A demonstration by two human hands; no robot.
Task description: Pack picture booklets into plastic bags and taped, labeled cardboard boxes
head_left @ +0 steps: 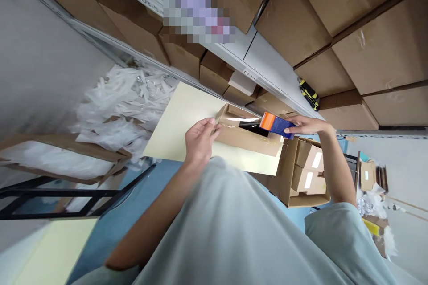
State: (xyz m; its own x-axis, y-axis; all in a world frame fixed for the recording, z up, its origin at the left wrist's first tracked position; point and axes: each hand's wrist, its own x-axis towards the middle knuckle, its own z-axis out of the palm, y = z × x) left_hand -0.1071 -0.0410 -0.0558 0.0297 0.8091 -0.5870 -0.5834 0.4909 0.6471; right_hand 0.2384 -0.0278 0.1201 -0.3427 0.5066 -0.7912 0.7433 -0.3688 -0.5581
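A small cardboard box [245, 142] lies on the cream-coloured tabletop [169, 127], with a dark gap showing in its upper side. My left hand [199, 140] is closed at the box's left end, thumb and fingers pinched at its edge. A strip of clear packing tape [236, 122] runs from that end across the top of the box. At the other end of the strip, my right hand [306, 125] grips a blue and orange tape dispenser [276, 124] over the box's right part. The right fingers are partly hidden behind the dispenser.
An opened carton [287, 171] holding smaller boxes stands right of the table. Shelves with brown cartons [290, 26] rise behind, with a black-and-yellow cutter [309, 94] on one. White plastic wrapping [113, 102] is heaped to the left, above an open carton [67, 160].
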